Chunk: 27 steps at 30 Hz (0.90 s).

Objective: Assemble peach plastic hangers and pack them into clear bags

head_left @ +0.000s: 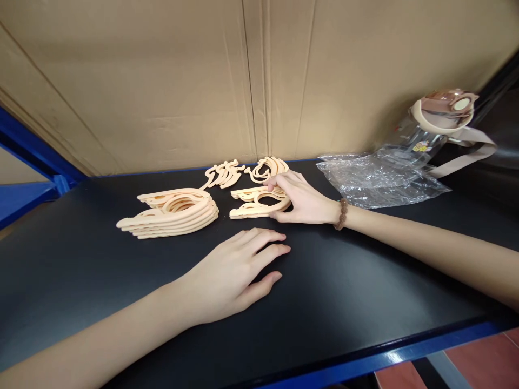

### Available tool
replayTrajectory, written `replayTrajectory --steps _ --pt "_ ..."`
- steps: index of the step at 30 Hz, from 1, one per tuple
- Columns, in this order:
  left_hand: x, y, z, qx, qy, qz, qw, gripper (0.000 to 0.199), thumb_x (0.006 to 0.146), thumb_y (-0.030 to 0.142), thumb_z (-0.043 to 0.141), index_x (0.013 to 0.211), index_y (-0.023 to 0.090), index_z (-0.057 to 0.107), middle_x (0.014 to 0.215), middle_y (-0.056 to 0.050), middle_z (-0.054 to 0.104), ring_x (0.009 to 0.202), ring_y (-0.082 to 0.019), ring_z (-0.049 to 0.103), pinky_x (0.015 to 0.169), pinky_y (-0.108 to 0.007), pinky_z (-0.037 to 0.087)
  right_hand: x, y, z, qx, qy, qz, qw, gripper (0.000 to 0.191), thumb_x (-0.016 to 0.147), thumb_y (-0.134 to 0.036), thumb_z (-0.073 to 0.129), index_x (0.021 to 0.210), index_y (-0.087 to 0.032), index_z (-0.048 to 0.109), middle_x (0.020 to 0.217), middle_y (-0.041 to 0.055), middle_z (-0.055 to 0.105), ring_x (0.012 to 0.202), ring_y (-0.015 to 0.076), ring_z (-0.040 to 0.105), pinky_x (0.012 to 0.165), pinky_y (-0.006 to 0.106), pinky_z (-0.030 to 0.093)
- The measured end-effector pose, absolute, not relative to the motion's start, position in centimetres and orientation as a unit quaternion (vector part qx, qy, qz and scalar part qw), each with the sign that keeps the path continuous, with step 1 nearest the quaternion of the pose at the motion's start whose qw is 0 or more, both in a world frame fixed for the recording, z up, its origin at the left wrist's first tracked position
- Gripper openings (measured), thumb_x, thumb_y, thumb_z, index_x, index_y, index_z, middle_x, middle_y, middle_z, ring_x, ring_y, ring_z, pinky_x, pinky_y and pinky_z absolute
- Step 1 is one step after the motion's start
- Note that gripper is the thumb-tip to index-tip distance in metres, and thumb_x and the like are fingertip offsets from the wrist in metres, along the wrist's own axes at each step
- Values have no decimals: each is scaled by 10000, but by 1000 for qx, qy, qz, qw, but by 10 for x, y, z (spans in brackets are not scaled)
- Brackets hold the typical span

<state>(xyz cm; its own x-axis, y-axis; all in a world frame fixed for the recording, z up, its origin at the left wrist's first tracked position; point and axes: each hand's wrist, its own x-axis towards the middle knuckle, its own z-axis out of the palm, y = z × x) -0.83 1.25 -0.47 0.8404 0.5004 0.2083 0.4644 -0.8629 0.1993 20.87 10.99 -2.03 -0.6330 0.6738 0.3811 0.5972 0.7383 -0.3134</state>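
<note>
My right hand (300, 197) wears a brown beaded bracelet and grips the right end of a peach folding hanger (248, 213), thumb on the near side and fingers over the far side. The hanger lies folded on the black tabletop; whether more lie beneath it I cannot tell. Nearer to me, my left hand (239, 270) hovers or rests over the table with fingers apart, holding nothing. To its upper left stands a stack of several folded hangers (174, 222). Behind are two groups of loose peach hanger hooks: left hooks (225, 174) and right hooks (273, 166), the latter partly covered by my right hand.
Clear plastic bags (377, 175) lie crumpled at the back right. Behind them a transparent bottle (432, 132) with a brown lid and strap leans over. A cardboard wall (170, 81) closes off the back. The table's blue front edge (389, 356) runs along the lower right.
</note>
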Motion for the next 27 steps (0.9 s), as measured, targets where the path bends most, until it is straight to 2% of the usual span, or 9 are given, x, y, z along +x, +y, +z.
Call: replayTrajectory --steps 8,15,21,24,27 --pt "-9 12 -3 956 256 120 77 312 974 254 464 1260 177 564 1323 -105 576 1204 -242 538 1016 -399 460 209 110 -19 -332 -906 78 249 369 787 -396 635 1068 -230 463 1266 111 555 1207 303 444 1016 499 330" --pt "-9 13 -5 956 256 123 72 312 967 252 482 1261 180 562 1321 -100 578 1224 -241 529 1027 -396 451 208 109 -13 -321 -905 56 275 350 840 -431 628 1059 -201 483 1262 109 569 1200 278 461 1039 464 325" --pt "-9 13 -5 954 258 131 74 292 964 242 483 1231 177 582 1304 -93 589 1206 -228 543 1021 -372 450 205 88 11 -273 -921 -12 276 124 929 -260 528 1012 -173 557 1198 109 612 1145 241 517 989 394 412" --pt "-8 14 -4 954 261 136 63 293 963 244 487 1232 180 585 1284 -86 600 1183 -226 555 1000 -366 459 212 66 14 -267 -927 -26 261 172 947 -244 499 1047 -144 597 1172 113 635 1106 227 554 960 369 455" --pt "-7 14 -5 955 262 136 38 291 963 235 483 1220 158 595 1240 -91 622 1128 -232 581 949 -368 482 224 44 7 -243 -942 -30 231 272 956 -231 488 1166 -113 614 1221 111 649 1123 207 586 987 340 473"
